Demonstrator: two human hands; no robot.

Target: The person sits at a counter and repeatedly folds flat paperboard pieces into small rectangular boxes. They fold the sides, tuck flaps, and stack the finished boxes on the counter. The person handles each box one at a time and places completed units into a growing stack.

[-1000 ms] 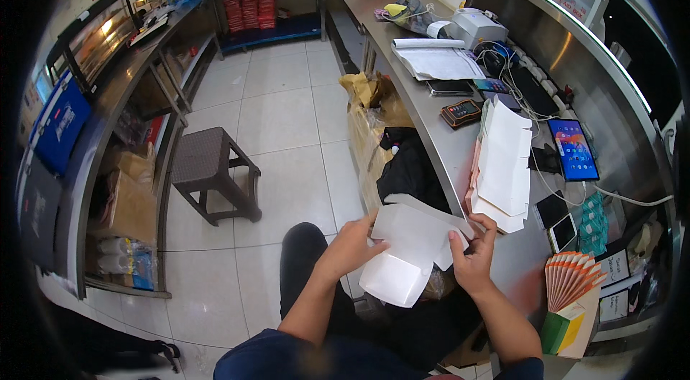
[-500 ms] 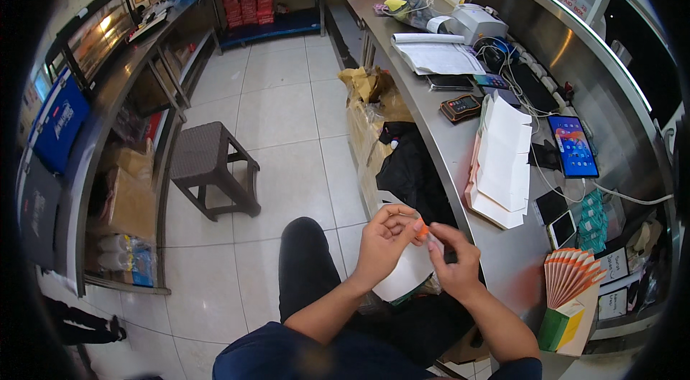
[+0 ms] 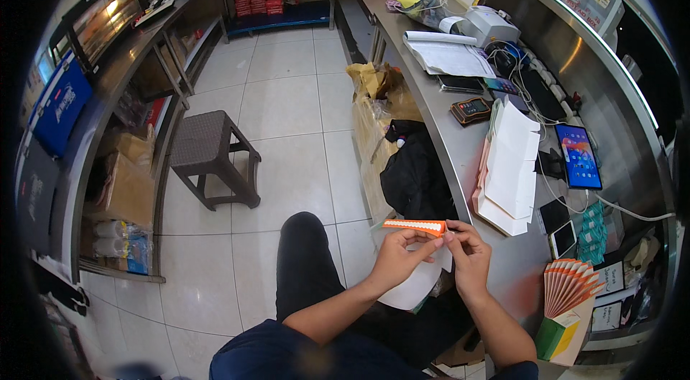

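My left hand (image 3: 404, 259) and my right hand (image 3: 468, 258) meet above my lap, with a piece of white card with an orange edge (image 3: 413, 225) between them. Fingers of both hands pinch it near its right end. Its orange band, with a white pattern, faces up; a white sheet part (image 3: 415, 289) shows below my left hand, and whether it belongs to the same piece I cannot tell. On the counter to the right lies a stack of flat white card blanks (image 3: 509, 164). Nearer to me, several folded orange-and-white cartons (image 3: 569, 285) fan out from a green and yellow box (image 3: 564, 335).
The steel counter (image 3: 438, 103) carries papers (image 3: 449, 55), a handheld meter (image 3: 471, 110), a lit tablet (image 3: 578, 156), a phone (image 3: 563, 239) and cables. A brown stool (image 3: 214, 150) stands on the tiled floor. Below the counter sits a black bag (image 3: 417, 175).
The card has turned in my hands, so its long orange edge now shows where only a small orange patch did. Both hands have shifted slightly right. A person's legs at far left have moved mostly out of view.
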